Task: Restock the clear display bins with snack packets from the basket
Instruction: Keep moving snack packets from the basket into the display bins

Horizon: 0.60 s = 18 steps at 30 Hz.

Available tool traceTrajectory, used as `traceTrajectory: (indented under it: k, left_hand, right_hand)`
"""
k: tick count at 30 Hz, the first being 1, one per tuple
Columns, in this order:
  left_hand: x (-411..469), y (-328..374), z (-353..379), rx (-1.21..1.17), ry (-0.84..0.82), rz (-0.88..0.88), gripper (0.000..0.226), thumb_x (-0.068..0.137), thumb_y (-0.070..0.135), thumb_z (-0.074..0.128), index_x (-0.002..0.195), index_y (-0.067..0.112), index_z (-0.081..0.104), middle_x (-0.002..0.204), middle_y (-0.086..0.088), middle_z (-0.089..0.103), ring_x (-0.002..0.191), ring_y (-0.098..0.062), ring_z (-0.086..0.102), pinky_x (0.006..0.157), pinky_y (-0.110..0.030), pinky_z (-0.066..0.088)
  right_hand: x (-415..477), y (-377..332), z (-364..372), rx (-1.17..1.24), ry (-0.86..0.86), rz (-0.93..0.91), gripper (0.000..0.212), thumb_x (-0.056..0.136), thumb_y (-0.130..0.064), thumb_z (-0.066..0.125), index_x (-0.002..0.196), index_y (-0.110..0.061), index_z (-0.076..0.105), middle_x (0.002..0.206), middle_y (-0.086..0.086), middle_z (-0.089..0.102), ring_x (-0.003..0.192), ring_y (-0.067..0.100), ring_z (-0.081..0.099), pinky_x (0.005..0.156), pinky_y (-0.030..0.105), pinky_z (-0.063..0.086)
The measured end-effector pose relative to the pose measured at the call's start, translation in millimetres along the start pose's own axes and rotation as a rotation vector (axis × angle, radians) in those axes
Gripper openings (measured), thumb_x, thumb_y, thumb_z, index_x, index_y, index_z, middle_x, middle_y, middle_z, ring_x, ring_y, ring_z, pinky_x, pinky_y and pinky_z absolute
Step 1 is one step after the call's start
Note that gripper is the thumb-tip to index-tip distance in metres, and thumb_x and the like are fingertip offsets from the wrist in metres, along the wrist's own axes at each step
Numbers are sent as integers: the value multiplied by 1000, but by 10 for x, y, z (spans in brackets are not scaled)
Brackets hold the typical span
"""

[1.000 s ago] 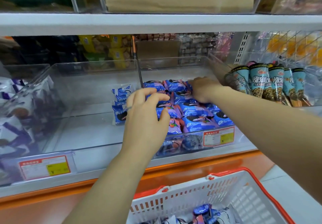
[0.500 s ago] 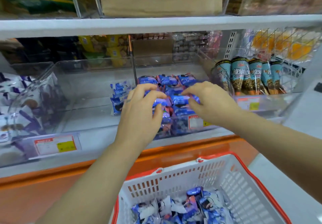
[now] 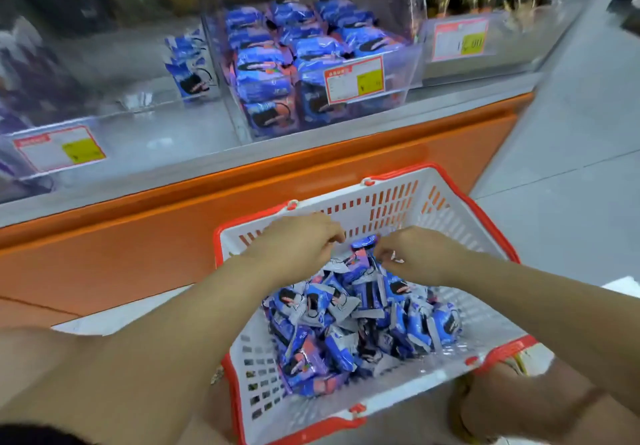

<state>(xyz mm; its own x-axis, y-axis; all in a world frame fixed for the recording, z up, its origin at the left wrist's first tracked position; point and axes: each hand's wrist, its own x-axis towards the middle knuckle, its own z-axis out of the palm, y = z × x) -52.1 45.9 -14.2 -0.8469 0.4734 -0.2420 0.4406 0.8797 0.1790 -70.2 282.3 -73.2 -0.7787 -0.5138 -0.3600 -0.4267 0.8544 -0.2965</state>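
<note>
White plastic makes the walls of the basket [image 3: 460, 223], and its rim is red. It sits low, in front of the orange shelf front [image 3: 173, 237]. A heap of blue snack packets [image 3: 346, 327] lies inside it. Both hands reach down into the basket, close together, just above the heap. One raised packet [image 3: 361, 257] sticks up between them. The right hand [image 3: 420, 257] has its fingers [image 3: 381, 254] curled against this packet and seems to pinch it. The left hand [image 3: 298, 245] has its fingers [image 3: 334, 237] curled too, but it is too blurry to tell if they hold anything. Up on the shelf, the middle clear bin [image 3: 405, 64] is nearly full of the same kind of stacked packets [image 3: 311, 46]. The left clear bin [image 3: 104, 74] has only a few packets [image 3: 188, 64], standing by the wall between the two bins.
</note>
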Motion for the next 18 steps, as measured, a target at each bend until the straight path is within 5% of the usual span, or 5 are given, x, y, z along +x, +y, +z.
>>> traceTrajectory:
  k: [6, 13, 18]
  left_hand:
    - [87, -182, 1089, -58, -382, -179, 38, 100, 25, 49, 138, 24, 49, 135, -6, 49, 109, -28, 56, 90, -48, 51]
    - [213, -251, 1658, -25, -331, -237, 65, 97, 24, 52, 155, 28, 22, 161, -7, 20, 146, -29, 21, 114, -45, 32]
    - [279, -246, 1814, -92, -353, -263, 69, 98, 25, 52, 157, 28, 15, 164, -6, 10, 150, -29, 10, 118, -49, 24]
  right_hand:
    - [189, 231, 451, -79, -246, 33, 34, 98, -31, 49, 131, -25, 56, 129, 0, 60, 114, 21, 57, 93, 39, 50]
    - [715, 298, 748, -88, -241, 39, 39, 96, -28, 52, 135, -22, 50, 126, 10, 57, 113, 30, 53, 91, 44, 49]
    - [1077, 263, 1057, -177, -311, 47, 49, 93, -25, 56, 140, -21, 44, 144, 11, 42, 120, 32, 52, 103, 52, 40]
